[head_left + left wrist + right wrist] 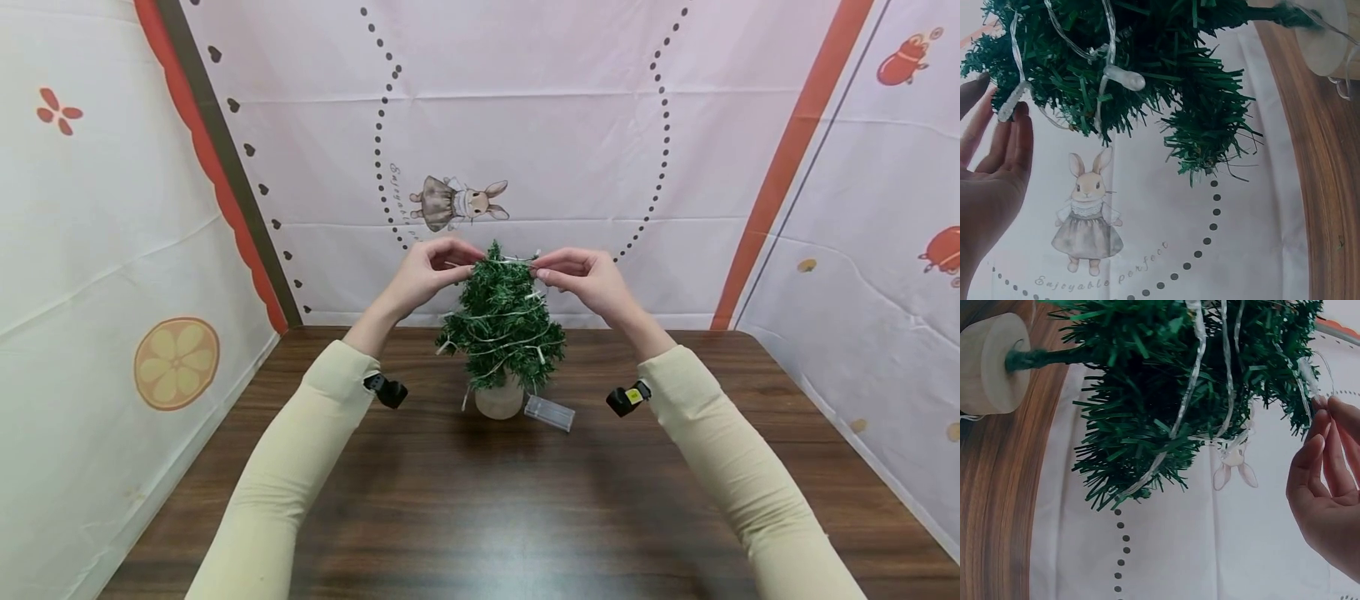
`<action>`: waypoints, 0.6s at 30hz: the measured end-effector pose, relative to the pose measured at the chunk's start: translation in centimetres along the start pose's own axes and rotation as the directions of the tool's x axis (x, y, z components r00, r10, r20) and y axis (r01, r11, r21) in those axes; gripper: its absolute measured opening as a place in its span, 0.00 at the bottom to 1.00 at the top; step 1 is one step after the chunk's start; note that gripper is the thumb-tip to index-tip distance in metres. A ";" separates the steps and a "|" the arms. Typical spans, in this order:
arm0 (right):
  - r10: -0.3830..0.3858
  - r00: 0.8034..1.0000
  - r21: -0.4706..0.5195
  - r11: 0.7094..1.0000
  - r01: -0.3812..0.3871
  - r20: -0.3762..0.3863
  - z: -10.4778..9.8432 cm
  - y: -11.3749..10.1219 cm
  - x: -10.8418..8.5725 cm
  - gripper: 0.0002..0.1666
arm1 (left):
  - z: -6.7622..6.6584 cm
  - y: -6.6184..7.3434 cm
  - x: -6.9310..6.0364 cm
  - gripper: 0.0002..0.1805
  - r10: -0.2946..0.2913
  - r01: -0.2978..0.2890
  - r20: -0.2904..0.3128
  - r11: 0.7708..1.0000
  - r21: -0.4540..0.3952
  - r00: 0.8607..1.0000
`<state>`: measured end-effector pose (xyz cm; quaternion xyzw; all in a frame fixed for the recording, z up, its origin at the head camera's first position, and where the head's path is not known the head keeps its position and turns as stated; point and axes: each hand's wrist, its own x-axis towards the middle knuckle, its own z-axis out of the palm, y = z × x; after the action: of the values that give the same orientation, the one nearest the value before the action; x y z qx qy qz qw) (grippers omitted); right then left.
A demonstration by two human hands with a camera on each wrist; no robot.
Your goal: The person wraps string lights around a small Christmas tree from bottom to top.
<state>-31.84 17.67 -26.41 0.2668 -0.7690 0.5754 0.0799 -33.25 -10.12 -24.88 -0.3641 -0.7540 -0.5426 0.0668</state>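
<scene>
A small artificial Christmas tree (504, 321) stands upright on a pale round base (499, 402). A clear-wired string of lights (491, 340) winds around its branches, with white bulbs such as this bulb (1125, 79). At the upper left of the tree my left hand (429, 271) touches the foliage; its thumb and fingers are apart, with a bulb (1012, 103) beside the fingertips. On the upper right my right hand (588, 279) pinches the light wire between thumb and fingertips, close to another bulb (1307, 372). Part of the wire stretches across the treetop between both hands.
A clear battery box (550, 413) lies on the brown wooden table (480, 508), right of the base. Behind hangs a printed cloth (525, 150) with a rabbit picture (1088, 212). More printed cloth (75, 250) covers the left and right sides.
</scene>
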 end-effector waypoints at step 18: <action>-0.132 0.988 -0.179 0.977 0.115 -0.085 1.6 -2.3 -2.3 0.12 | -0.1 0.6 -1.2 0.14 -0.210 0.201 -0.086 0.974 -0.106 0.974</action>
<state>-28.46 16.48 -25.93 0.2779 -0.7935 0.5122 0.1754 -32.03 -10.65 -25.00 -0.2602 -0.7563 -0.5995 0.0292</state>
